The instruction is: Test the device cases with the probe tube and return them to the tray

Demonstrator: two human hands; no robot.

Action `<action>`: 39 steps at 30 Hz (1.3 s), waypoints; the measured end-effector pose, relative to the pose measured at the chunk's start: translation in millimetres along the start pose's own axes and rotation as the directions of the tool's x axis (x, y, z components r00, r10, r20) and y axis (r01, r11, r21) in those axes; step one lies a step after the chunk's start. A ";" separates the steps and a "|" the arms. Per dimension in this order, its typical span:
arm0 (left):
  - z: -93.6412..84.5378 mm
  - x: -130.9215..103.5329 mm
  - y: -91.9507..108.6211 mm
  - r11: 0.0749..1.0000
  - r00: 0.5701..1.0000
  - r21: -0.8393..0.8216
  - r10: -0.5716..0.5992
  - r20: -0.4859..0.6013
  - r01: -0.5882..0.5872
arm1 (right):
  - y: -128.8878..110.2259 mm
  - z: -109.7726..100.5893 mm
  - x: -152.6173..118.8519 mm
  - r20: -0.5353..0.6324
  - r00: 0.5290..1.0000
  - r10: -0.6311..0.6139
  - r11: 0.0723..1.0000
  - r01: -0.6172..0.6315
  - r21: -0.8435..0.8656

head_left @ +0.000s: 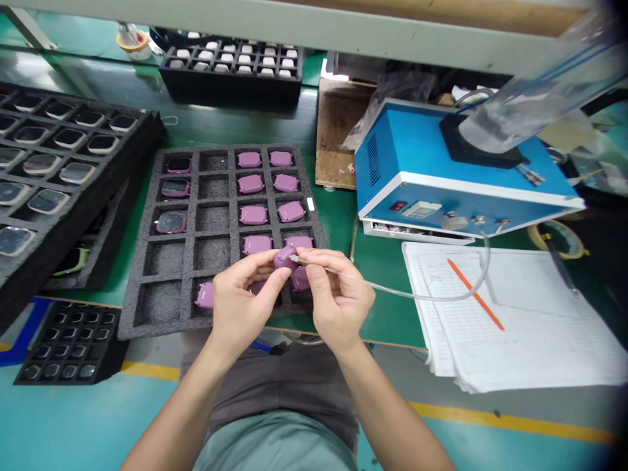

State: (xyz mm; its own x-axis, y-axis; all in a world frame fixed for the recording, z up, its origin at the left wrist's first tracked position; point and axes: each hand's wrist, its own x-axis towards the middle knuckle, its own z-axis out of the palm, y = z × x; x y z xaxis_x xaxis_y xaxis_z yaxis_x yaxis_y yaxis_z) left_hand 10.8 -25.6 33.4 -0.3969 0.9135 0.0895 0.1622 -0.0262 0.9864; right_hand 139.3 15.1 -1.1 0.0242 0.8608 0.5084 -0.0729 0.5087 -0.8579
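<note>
Green tabletop (392, 320) separates foam tray (214, 219) from blue machine (426, 157). Beside the left hand (243, 307), the right hand (338, 301) overlaps the tray's right edge, pinching a clear tube (441, 299); its tip meets the purple case (283, 257) the left pinches above the tray.

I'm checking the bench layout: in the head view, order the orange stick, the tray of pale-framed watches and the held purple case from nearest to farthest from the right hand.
1. Purple case, just left of the right hand
2. Orange stick, to the right, on the papers
3. Tray of pale-framed watches, far left
</note>
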 end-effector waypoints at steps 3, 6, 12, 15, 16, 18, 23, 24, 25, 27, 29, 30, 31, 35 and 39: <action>-0.3 0.3 -1.0 1.000 1.000 0.004 0.018 0.000 -0.018 | 0.0 -0.1 0.1 0.001 1.000 0.000 1.000 0.000 -0.001; -0.6 0.7 -2.4 0.999 0.999 0.016 0.045 0.001 -0.045 | 0.3 0.0 -0.1 -0.004 1.000 -0.011 1.000 0.011 0.008; -2.2 0.4 -4.6 0.997 0.997 0.039 0.071 0.003 -0.071 | 0.1 1.5 -0.3 -0.004 1.000 0.006 0.999 -0.006 0.042; -3.2 0.6 -4.4 0.996 0.998 0.050 0.070 0.001 -0.070 | -0.6 3.0 0.8 0.000 1.000 0.019 0.999 -0.019 0.048; -3.5 0.9 -4.3 0.996 0.997 0.053 0.071 -0.001 -0.071 | -0.8 3.5 1.4 0.002 1.000 0.023 0.999 -0.023 0.050; -4.2 1.9 -4.4 0.995 0.997 0.059 0.077 -0.011 -0.076 | -1.2 4.4 2.8 0.006 1.000 0.026 0.998 -0.026 0.056; -5.8 5.2 -7.6 0.993 0.995 0.070 0.100 -0.024 -0.098 | 0.1 5.9 6.5 0.004 1.000 0.005 0.996 -0.005 0.089; -6.1 5.7 -8.3 0.992 0.994 0.071 0.103 -0.025 -0.101 | 0.9 6.2 7.1 0.005 1.000 0.002 0.996 -0.002 0.092; -6.3 6.2 -8.8 0.992 0.994 0.070 0.105 -0.027 -0.103 | 1.7 6.5 7.5 0.007 1.000 0.001 0.996 -0.002 0.094; -6.4 7.1 -9.4 0.992 0.994 0.068 0.108 -0.033 -0.106 | 3.0 7.0 7.7 0.011 1.000 0.008 0.995 -0.009 0.098; -6.4 7.7 -9.5 0.992 0.993 0.067 0.111 -0.041 -0.108 | 3.8 7.4 7.5 0.013 1.000 0.014 0.995 -0.015 0.101; -6.4 8.0 -9.4 0.992 0.993 0.068 0.113 -0.042 -0.110 | 3.9 7.6 7.3 0.014 1.000 0.014 0.995 -0.016 0.102; -6.4 8.3 -9.3 0.991 0.992 0.071 0.117 -0.043 -0.113 | 3.9 7.6 7.2 0.014 1.000 0.014 0.995 -0.015 0.103; -6.4 9.2 -9.8 0.989 0.992 0.090 0.122 -0.043 -0.117 | 3.4 7.5 7.5 0.016 1.000 0.015 0.994 -0.017 0.106; -6.2 9.0 -10.7 0.988 0.992 0.104 0.121 -0.046 -0.116 | 3.1 7.4 8.1 0.014 1.000 0.020 0.994 -0.021 0.106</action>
State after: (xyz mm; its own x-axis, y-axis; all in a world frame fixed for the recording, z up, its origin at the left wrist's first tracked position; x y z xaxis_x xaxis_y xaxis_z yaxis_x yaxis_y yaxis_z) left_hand -0.1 -19.6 24.5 -0.4154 0.8840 0.2145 0.2998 -0.0896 0.9498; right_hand 131.9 23.6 1.0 0.0092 0.8703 0.4924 -0.1790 0.4859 -0.8555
